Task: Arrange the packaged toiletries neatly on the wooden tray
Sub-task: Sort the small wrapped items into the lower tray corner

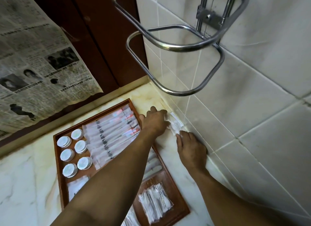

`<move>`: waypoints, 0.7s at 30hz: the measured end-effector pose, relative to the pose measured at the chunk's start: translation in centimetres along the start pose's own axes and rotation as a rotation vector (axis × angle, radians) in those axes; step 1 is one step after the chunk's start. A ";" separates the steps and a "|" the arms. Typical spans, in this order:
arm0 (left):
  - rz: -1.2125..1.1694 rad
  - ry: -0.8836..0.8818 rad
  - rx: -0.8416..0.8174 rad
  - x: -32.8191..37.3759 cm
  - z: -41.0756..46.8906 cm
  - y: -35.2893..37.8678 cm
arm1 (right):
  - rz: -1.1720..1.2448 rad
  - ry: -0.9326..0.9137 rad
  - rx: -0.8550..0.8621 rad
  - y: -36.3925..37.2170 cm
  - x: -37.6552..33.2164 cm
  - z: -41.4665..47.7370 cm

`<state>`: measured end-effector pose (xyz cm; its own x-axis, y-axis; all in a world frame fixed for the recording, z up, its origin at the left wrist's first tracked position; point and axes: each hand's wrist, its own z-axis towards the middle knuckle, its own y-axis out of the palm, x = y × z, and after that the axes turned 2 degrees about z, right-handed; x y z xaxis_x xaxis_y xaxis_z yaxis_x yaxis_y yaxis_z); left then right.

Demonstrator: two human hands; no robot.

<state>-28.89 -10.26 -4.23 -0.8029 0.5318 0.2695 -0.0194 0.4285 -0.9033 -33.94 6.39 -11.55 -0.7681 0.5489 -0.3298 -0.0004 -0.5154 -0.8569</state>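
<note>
Clear packets (175,124) beside wooden tray (57,151), left fingers (161,112) curled round them, right fingers (180,135) at near end, grip unclear

Single head-worn wide-angle view, looking steeply down and forward, close over the marble worktop (25,183) corner at the tiled wall (252,108).

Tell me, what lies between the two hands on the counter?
A small pile of clear packets lies between the left hand and the right hand, by the tiled wall, in the head view.
</note>
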 end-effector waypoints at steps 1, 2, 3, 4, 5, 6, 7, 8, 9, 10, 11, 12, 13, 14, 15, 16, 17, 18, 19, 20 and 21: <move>-0.007 -0.001 -0.002 -0.1 0.0 0.0 | 0.011 0.012 0.012 0.1 0.1 0.0; -0.021 -0.001 -0.003 -0.3 0.0 0.0 | 0.018 0.025 0.022 0.2 0.1 0.0; -0.040 0.000 -0.008 -0.4 0.0 0.0 | 0.025 0.040 0.030 0.2 0.1 0.0; -0.060 -0.001 -0.013 -0.6 -0.1 -0.1 | 0.035 0.058 0.036 0.2 0.0 0.0; -0.074 -0.004 -0.016 -0.7 -0.2 -0.1 | 0.046 0.076 0.042 0.2 -0.1 0.1; -0.081 -0.010 -0.016 -0.8 -0.1 -0.1 | 0.058 0.092 0.048 0.1 -0.2 0.1; -0.087 -0.019 -0.019 -1.0 -0.1 -0.2 | 0.070 0.106 0.051 0.1 -0.3 0.1; -0.106 -0.031 -0.027 -1.2 0.0 -0.1 | 0.085 0.118 0.052 0.0 -0.3 0.1; -0.142 -0.046 -0.041 -1.3 0.1 0.0 | 0.098 0.125 0.052 -0.1 -0.4 0.1; -0.187 -0.061 -0.055 -1.5 0.1 0.0 | 0.107 0.126 0.051 -0.2 -0.4 0.1; -0.225 -0.074 -0.067 -1.5 0.1 0.0 | 0.108 0.121 0.049 -0.3 -0.4 0.2; -0.251 -0.082 -0.075 -1.4 0.1 -0.1 | 0.100 0.115 0.042 -0.3 -0.4 0.2; -0.270 -0.087 -0.085 -1.4 0.0 -0.1 | 0.089 0.109 0.026 -0.3 -0.5 0.2; -0.284 -0.093 -0.096 -1.4 -0.1 -0.1 | 0.079 0.104 0.003 -0.3 -0.6 0.2; -0.295 -0.098 -0.103 -1.4 0.0 -0.1 | 0.066 0.099 -0.027 -0.3 -0.6 0.2; -0.301 -0.105 -0.108 -1.4 0.1 -0.1 | 0.053 0.088 -0.054 -0.2 -0.5 0.2; -0.305 -0.112 -0.111 -1.3 0.1 -0.1 | 0.040 0.074 -0.068 -0.1 -0.5 0.2; -0.315 -0.117 -0.113 -1.3 0.1 -0.2 | 0.026 0.059 -0.075 -0.1 -0.4 0.2; -0.328 -0.122 -0.109 -1.4 0.1 -0.3 | 0.011 0.045 -0.079 -0.1 -0.3 0.1; -0.343 -0.127 -0.098 -1.4 -0.1 -0.3 | 0.003 0.035 -0.076 -0.1 -0.3 0.1; -0.365 -0.135 -0.079 -1.4 -0.3 -0.3 | 0.003 0.030 -0.070 -0.2 -0.3 0.1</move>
<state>-27.63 -10.94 -4.20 -0.8229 0.2359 0.5169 -0.2758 0.6295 -0.7264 -33.80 6.26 -11.20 -0.7484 0.5674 -0.3434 0.0473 -0.4707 -0.8810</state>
